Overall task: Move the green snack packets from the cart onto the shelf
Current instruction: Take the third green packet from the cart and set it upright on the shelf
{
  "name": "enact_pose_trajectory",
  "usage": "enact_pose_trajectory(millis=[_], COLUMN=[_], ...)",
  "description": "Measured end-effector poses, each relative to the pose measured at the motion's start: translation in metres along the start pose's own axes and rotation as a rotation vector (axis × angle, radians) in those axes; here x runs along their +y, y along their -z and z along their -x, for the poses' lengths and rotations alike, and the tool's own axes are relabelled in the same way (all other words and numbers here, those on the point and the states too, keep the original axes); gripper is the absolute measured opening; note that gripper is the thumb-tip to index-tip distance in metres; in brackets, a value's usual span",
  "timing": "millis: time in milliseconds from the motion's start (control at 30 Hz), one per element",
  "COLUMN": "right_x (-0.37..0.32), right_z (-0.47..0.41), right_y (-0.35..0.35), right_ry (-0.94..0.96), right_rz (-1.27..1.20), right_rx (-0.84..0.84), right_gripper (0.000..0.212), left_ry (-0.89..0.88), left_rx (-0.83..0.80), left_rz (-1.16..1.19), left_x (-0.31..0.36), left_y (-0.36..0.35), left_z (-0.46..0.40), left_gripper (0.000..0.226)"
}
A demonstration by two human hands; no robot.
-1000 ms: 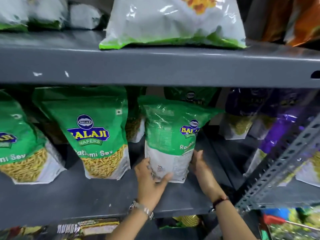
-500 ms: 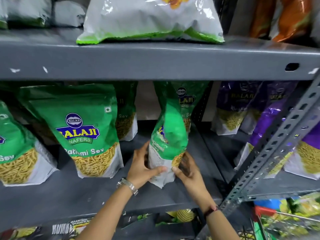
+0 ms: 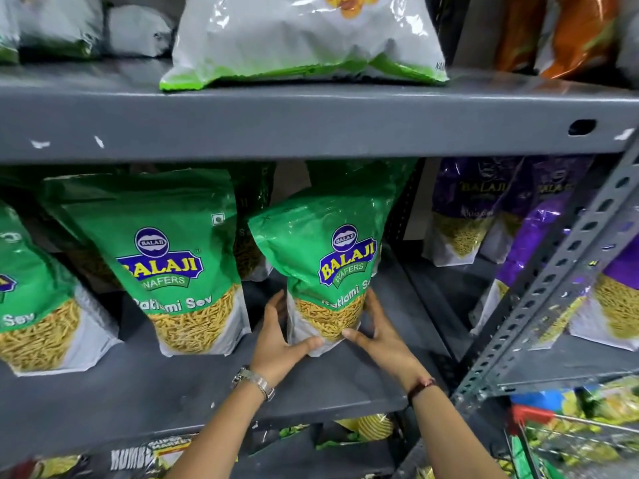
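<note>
From my head camera, both my hands are clamped on one green snack packet (image 3: 328, 267) that stands upright on the grey shelf (image 3: 328, 388), its printed face turned toward me. My left hand (image 3: 280, 344) cups the bottom corner at 7 o'clock of the packet, thumb across the white base; my right hand (image 3: 377, 335) presses the lower edge at 5 o'clock.

I judge it light and soft: glossy film, puffed with air, crunchy sev inside that would crush under a hard squeeze. The film looks slippery, so I would grip low at the gusseted base, where the contents give it body, not the limp top.

Counting green packets plainly at the front of this shelf: three — mine, a neighbour (image 3: 173, 264) at 9 o'clock, and one cut off by the frame's left edge (image 3: 31, 295). More green stands behind; I cannot count those. At 3 o'clock, beyond the upright, sit purple packets (image 3: 463, 216), at least three. The cart (image 3: 574, 440) shows only its wire corner at 5 o'clock, with packets I cannot count.
</note>
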State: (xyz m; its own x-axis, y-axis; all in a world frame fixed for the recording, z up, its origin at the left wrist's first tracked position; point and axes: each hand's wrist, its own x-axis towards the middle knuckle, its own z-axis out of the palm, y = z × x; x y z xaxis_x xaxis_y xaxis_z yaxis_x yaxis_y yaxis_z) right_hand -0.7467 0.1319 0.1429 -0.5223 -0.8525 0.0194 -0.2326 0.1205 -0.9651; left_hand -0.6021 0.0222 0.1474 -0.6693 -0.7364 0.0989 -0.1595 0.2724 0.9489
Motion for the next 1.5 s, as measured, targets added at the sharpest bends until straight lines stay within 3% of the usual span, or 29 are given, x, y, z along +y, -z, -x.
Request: enact_pose_trajectory(millis=[133, 233, 333, 400, 467, 533, 600, 667, 733, 800, 1033, 1133, 1233, 1300, 1433, 1500], right_x=[0.001, 0.003, 0.002, 0.005, 0.007, 0.008, 0.01, 0.016, 0.025, 0.031, 0.038, 0.037, 0.034, 0.03, 0.016, 0.006], right_z=[0.005, 0.013, 0.015, 0.013, 0.011, 0.008, 0.009, 0.013, 0.017, 0.022, 0.032, 0.04, 0.054, 0.059, 0.046, 0.03], right_y=[-0.016, -0.021, -0.013, -0.007, -0.005, -0.005, -0.002, 0.007, 0.019, 0.032, 0.044, 0.028, 0.0, -0.025, -0.083, -0.108], right_ry=[0.024, 0.052, 0.044, -0.002, -0.046, -0.036, -0.043, -0.055, -0.073, -0.092, -0.06, -0.099, -0.126, -0.108, -0.115, -0.108], right_rz=[0.02, 0.057, 0.054, 0.073, 0.064, 0.046, 0.035, 0.022, 0.034, 0.034, -0.07, -0.189, -0.34, -0.348, -0.311, -0.283], right_rx=[0.247, 0.341, 0.334, 0.266, 0.155, 0.1, 0.112, 0.136, 0.169, 0.195, 0.237, 0.404, 0.646, 0.596, 0.302, 0.167], right_gripper=[0.076, 0.069, 0.069, 0.085, 0.093, 0.076, 0.066, 0.064, 0.072, 0.081, 0.082, 0.08, 0.046, 0.031, 0.025, 0.029], left_ry=[0.039, 0.054, 0.077, 0.091, 0.107, 0.118, 0.115, 0.115, 0.099, 0.087, 0.031, 0.045, 0.044, 0.033, 0.062, 0.12], left_rx=[-0.068, -0.096, -0.119, -0.114, -0.1, -0.082, -0.077, -0.074, -0.067, -0.07, -0.07, -0.088, 0.016, 0.059, 0.186, 0.32], left_rz=[0.019, 0.05, 0.071, 0.08, 0.055, 0.035, 0.035, 0.038, 0.05, 0.084, 0.085, 0.068, -0.009, -0.066, -0.165, -0.156], left_x=[-0.001, -0.002, -0.003, -0.006, -0.01, -0.013, -0.018, -0.017, -0.014, -0.011, -0.001, -0.008, -0.017, -0.024, -0.041, -0.055], left_y=[0.006, 0.008, 0.007, 0.006, 0.004, 0.001, -0.004, -0.015, -0.031, -0.049, -0.076, -0.067, -0.042, -0.015, 0.044, 0.074], left_z=[-0.005, -0.01, -0.01, -0.01, -0.011, -0.011, -0.011, -0.011, -0.011, -0.011, -0.007, 0.0, 0.014, 0.028, 0.057, 0.063], left_gripper=[0.137, 0.127, 0.121, 0.128, 0.115, 0.108, 0.119, 0.109, 0.093, 0.095, 0.098, 0.098, 0.085, 0.072, 0.041, 0.048])
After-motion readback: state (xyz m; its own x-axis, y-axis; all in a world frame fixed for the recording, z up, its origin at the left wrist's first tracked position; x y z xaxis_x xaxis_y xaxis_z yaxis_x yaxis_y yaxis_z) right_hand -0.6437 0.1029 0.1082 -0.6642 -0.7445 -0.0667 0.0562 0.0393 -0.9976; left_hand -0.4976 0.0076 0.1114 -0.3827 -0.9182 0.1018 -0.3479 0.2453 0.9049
